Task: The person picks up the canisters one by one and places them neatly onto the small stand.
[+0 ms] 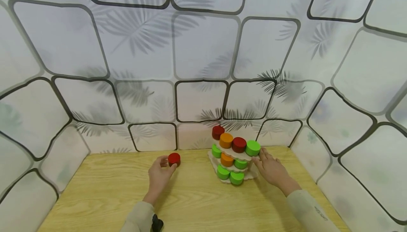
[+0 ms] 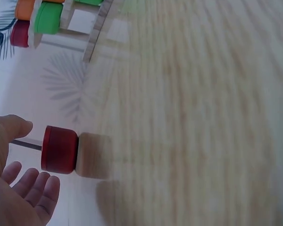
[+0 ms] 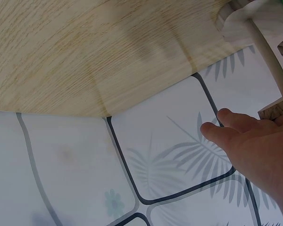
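Observation:
A red round block (image 1: pixel 174 159) stands on the wooden table, left of the middle. My left hand (image 1: pixel 160 175) is around it, thumb on one side and fingers on the other. In the left wrist view a gap shows between the fingers (image 2: pixel 51 190) and the red block (image 2: pixel 59 149). A tiered wooden stand (image 1: pixel 254 172) on the right bears red, orange and green round blocks on several scalloped tiers. My right hand (image 1: pixel 271 166) lies against its right side with straight fingers, beside the green block (image 1: pixel 253 148). In the right wrist view its fingertips are by a wooden tier (image 3: pixel 277 107).
A patterned white cloth wall (image 1: pixel 152 101) closes off the back and both sides of the table (image 1: pixel 105 186). Another red block (image 1: pixel 218 132) sits at the far left of the stand's top. A small black object (image 1: pixel 157 223) shows at the left sleeve.

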`<state>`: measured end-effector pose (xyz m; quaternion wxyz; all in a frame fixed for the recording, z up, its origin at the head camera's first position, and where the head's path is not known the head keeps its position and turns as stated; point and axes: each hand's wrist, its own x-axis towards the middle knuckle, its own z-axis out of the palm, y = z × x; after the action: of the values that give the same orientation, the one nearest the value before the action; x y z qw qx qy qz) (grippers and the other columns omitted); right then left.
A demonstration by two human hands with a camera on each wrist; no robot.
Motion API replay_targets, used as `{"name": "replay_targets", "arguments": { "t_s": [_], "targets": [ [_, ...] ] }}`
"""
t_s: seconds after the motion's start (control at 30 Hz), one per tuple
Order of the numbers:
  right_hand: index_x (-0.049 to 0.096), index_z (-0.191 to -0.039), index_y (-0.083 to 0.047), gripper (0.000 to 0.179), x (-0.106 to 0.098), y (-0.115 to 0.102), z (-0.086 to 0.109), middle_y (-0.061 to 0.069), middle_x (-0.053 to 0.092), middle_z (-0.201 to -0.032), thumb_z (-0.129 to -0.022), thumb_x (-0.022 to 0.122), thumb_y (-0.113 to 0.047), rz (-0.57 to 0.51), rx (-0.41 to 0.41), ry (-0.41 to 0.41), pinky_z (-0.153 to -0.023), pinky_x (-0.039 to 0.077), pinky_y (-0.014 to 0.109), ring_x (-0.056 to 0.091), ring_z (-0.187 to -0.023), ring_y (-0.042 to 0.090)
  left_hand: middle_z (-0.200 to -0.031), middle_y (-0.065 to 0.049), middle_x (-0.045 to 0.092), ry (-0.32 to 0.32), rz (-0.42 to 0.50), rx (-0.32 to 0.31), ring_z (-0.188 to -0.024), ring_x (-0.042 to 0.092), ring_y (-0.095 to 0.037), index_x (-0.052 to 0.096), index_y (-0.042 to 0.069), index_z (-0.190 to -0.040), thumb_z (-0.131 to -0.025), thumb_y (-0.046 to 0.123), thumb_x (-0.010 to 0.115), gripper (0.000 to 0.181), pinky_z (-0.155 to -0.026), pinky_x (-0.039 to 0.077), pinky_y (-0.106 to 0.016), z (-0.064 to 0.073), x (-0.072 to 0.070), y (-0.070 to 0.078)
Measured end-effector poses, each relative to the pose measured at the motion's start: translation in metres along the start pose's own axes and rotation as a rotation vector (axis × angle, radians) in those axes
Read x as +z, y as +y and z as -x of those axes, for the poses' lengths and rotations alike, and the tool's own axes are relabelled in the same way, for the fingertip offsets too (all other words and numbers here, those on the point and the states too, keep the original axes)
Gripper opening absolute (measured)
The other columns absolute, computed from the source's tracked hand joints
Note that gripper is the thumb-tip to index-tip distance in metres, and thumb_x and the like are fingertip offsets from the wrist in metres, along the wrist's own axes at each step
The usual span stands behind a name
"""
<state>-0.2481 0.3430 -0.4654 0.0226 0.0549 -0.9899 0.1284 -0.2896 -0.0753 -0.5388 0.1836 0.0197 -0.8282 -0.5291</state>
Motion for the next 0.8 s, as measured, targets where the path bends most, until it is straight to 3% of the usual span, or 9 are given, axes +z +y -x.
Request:
{"name": "replay_targets", "arguments": {
  "t_s": [0.13,0.27,0.47,0.8],
  "targets": [
    [0.027,-0.159,0.013,0.076,-0.001,0.0,0.0,0.035,0.026,-0.167,-0.115,0.028,-0.049,-0.001,0.0,0.001,-0.114,0.03,0.079,0.036,-0.149,0.056,-0.121,-0.027,0.07,-0.022,-0.007,-0.032,-0.107,0.068,-0.04,0.066,-0.006,-0.129,-0.087,0.012,0.085,0.05,-0.089,0.059,-0.049,-0.004,-0.001,-0.004],
    [0.028,-0.16,0.013,0.074,-0.002,-0.001,0.002,0.035,0.027,-0.166,-0.116,0.03,-0.046,-0.004,-0.006,0.009,-0.114,0.031,0.078,0.037,-0.148,0.056,-0.128,-0.025,0.068,-0.053,0.002,-0.05,-0.114,0.066,-0.041,0.063,-0.004,-0.134,-0.088,0.015,0.086,0.056,-0.097,0.057,-0.054,-0.008,-0.001,-0.009],
    [0.028,-0.16,0.013,0.073,-0.002,-0.002,0.002,0.035,0.027,-0.166,-0.116,0.031,-0.046,-0.005,-0.007,0.007,-0.113,0.031,0.078,0.037,-0.148,0.056,-0.131,-0.026,0.067,-0.093,0.018,-0.048,-0.118,0.064,-0.042,0.061,-0.004,-0.136,-0.087,0.015,0.087,0.059,-0.1,0.055,-0.056,-0.012,0.002,-0.014],
    [0.027,-0.16,0.013,0.074,-0.001,-0.001,0.002,0.035,0.027,-0.166,-0.116,0.031,-0.047,-0.004,-0.004,0.001,-0.114,0.031,0.078,0.037,-0.148,0.056,-0.12,-0.029,0.07,-0.106,-0.022,-0.02,-0.112,0.066,-0.041,0.062,-0.008,-0.134,-0.084,0.013,0.088,0.06,-0.095,0.054,-0.054,-0.017,0.005,-0.014]
  ]
}}
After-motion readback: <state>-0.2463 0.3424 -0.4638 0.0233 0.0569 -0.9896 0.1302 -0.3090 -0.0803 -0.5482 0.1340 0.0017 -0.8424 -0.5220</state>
